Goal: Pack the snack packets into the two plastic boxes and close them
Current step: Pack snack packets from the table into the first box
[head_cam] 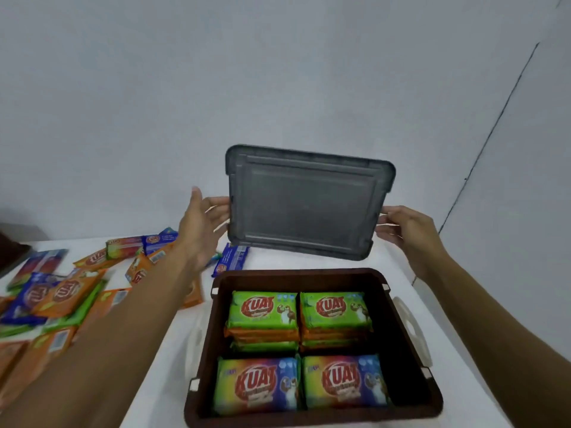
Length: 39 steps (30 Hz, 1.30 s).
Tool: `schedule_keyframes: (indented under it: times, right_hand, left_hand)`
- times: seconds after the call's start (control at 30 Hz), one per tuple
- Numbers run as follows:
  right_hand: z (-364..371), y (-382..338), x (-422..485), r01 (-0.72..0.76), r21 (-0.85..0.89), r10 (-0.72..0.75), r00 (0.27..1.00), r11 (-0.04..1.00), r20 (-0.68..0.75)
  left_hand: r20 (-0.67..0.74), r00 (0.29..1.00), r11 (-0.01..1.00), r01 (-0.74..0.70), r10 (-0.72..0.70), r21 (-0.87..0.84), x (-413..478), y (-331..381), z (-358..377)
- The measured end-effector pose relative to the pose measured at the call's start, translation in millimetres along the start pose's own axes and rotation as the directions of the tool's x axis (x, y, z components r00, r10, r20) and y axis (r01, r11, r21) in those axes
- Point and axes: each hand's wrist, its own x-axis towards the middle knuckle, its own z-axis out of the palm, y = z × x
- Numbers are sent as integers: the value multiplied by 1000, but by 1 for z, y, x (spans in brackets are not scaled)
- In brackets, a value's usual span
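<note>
At twelve o'clock from the brown box (pixel 296 274), a grey lid (pixel 304 205) hangs in the air above the table (pixel 173 335), tilted up so its broad face turns toward the camera and its lower edge sits just past the box's far rim. The right hand (pixel 404 230) grips the lid's three o'clock edge with curled fingers. The left hand (pixel 200 223) is at the nine o'clock edge, spread wide with the thumb pointing up and the straight fingers reaching the rim; whether they truly clasp it I cannot tell.

The box stands uncovered at six o'clock in the view, with white latches (pixel 411 329) folded out at its three and nine o'clock sides. Inside, four stacks of snack packets fill the floor: two green packets (pixel 262 308) top the far stacks, with orange ones layered beneath them, and two rainbow-coloured packets (pixel 256 384) top the near stacks. All lie flat, label up, below the rim.

One blue packet (pixel 231 261) lies on the table just beyond the box's eleven o'clock corner, partly under the lid. At nine o'clock from the box, well apart, loose packets (pixel 65 291) in orange, blue and green lie scattered and overlapping. A plain pale wall (pixel 278 72) rises behind.
</note>
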Motion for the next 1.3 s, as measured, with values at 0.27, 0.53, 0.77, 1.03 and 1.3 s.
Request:
schedule_keyframes:
  times: [0.27,0.53,0.77,1.03,1.3]
  right_hand:
    - [-25,11,-87,-55,127,45,996,990,81]
    - [-22,30,-139,190,-485,-177,982,854,72]
    - [-21,41,-140,226,-665,-238,968,712,75]
    - [-17,36,-140,-42,-518,71,997,854,36]
    - [-34,29,-154,-205,-530,279,958,823,63]
  left_hand:
    - [286,956,996,-76,57,55,-96,-7,-24]
    - [315,940,749,-303,132,590,-143,-29,-23]
    - [380,911,160,-404,162,901,-137,-46,-35]
    - [199,980,401,-180,-6,898,-142,-45,-41]
    - [34,965,664,152,-259,732,-157,-24,-57]
